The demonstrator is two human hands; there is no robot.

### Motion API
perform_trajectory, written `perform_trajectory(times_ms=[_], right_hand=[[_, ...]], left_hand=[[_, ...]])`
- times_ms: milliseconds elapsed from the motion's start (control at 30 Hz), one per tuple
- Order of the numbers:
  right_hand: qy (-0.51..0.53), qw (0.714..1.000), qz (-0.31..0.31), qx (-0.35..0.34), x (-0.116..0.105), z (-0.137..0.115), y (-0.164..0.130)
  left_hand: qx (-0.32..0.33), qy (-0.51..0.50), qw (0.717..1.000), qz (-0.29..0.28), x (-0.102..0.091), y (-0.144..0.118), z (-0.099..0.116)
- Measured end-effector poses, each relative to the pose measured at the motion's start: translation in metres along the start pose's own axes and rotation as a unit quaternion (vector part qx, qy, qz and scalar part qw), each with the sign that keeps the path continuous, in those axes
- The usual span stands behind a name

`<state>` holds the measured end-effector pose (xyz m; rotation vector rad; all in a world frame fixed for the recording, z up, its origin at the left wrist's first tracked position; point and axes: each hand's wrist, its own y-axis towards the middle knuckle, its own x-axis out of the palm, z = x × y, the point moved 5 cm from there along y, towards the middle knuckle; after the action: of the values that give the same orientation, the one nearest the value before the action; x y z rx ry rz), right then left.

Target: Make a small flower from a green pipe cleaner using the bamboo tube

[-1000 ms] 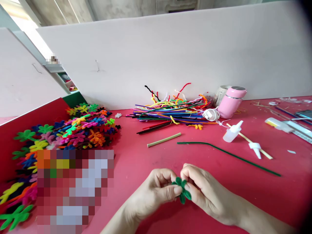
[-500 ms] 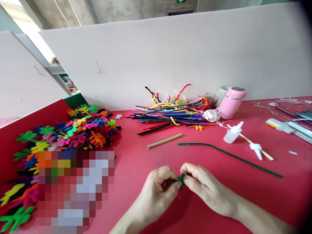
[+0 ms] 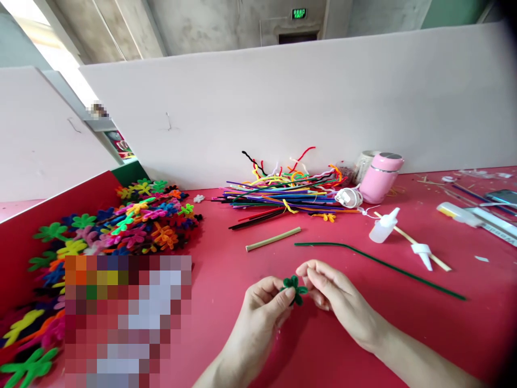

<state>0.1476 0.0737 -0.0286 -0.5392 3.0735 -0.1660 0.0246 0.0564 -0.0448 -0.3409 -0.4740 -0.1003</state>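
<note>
Both hands pinch a small fuzzy green flower (image 3: 294, 286) just above the red table (image 3: 226, 275). The left hand (image 3: 264, 307) and right hand (image 3: 331, 293) squeeze its looped petals between fingertips. A long fuzzy green wire (image 3: 379, 262) lies nearby.

Green exit sign (image 3: 299, 13) above doorway, lettering too small to read

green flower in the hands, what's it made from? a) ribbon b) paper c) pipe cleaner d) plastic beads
c: the small dark green flower, pinched between the left hand and the right hand, has the same fuzzy stem texture as the long green pipe cleaner lying on the red table just behind it.
</note>
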Motion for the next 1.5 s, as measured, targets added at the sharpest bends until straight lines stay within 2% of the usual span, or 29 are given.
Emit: perform_trajectory(times_ms=[233,433,567,700,800,1133,1367,1500], right_hand=[[-0.025,0.997,-0.031,-0.066,0.007,-0.007,-0.003],[0.002,0.996,-0.047,-0.071,0.008,-0.007,-0.003],[-0.026,0.996,-0.028,-0.078,0.005,-0.008,-0.002],[-0.079,0.993,-0.025,-0.088,0.003,-0.010,-0.002],[-0.103,0.990,-0.022,-0.091,0.002,-0.012,-0.003],[-0.021,0.994,-0.058,-0.086,0.007,-0.014,-0.008],[-0.049,0.996,-0.006,-0.081,-0.001,-0.008,0.000],[-0.072,0.993,0.012,-0.093,-0.001,-0.009,0.000]], left_hand=[[0.001,-0.030,0.999,-0.019,0.001,-0.001,-0.002],[-0.035,-0.064,0.997,-0.011,0.005,-0.001,-0.006],[-0.042,-0.013,0.999,-0.017,0.006,-0.001,-0.007],[-0.007,0.060,0.998,-0.033,0.006,-0.001,-0.002],[0.004,0.076,0.997,-0.029,0.006,-0.002,-0.001],[-0.014,0.004,0.996,-0.087,0.013,-0.004,-0.002],[0.022,0.053,0.998,-0.028,0.005,-0.001,0.003],[0.025,0.052,0.998,-0.024,0.007,-0.002,0.003]])
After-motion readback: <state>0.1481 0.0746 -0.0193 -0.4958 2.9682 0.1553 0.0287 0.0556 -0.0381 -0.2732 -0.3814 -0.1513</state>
